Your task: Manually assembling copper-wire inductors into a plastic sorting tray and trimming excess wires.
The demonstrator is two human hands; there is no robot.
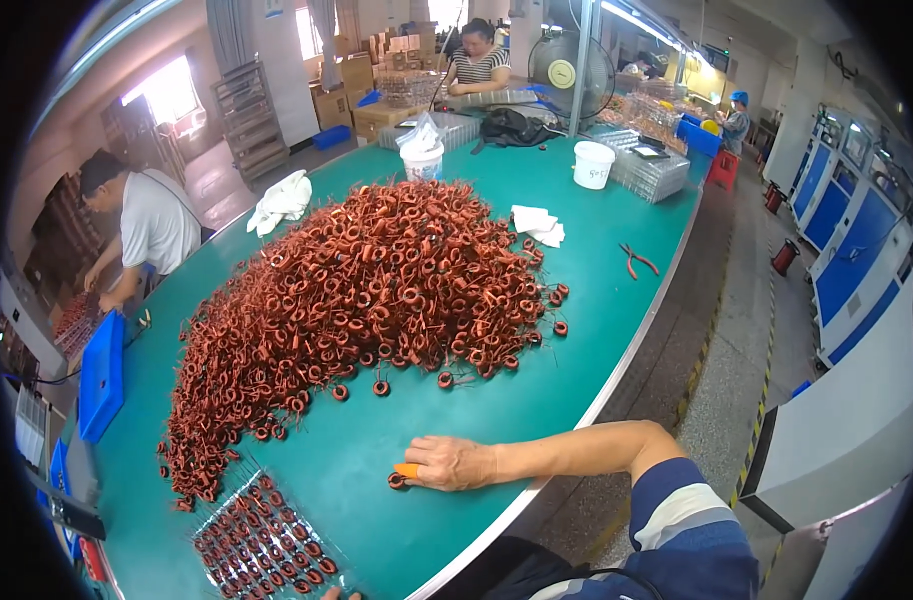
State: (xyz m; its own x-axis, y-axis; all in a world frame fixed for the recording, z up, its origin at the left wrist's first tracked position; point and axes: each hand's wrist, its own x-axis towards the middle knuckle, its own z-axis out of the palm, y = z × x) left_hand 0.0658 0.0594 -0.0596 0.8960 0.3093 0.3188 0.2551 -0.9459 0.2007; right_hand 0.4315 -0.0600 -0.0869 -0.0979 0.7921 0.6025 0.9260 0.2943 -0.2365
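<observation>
My right hand (444, 463) is over the green tabletop, with an orange cover on one finger. Its fingers are closed on a small copper-wound ring coil (396, 482) at their tips. At the lower edge only a bit of my left hand (333, 594) shows, by the near corner of a clear plastic tray (208, 530); whatever it may hold is hidden. Rows of similar coils (266, 540) fill that tray. A large heap of loose ring coils (376, 280) with wire leads spreads beyond both hands, and a few single coils lie along its near side.
Red-handled pliers (638, 262) lie near the table's right edge. White buckets (592, 165), a white cloth (280, 202) and white paper (538, 225) stand or lie around the heap. A blue bin (101, 375) is at the left edge. Other people work at left and behind.
</observation>
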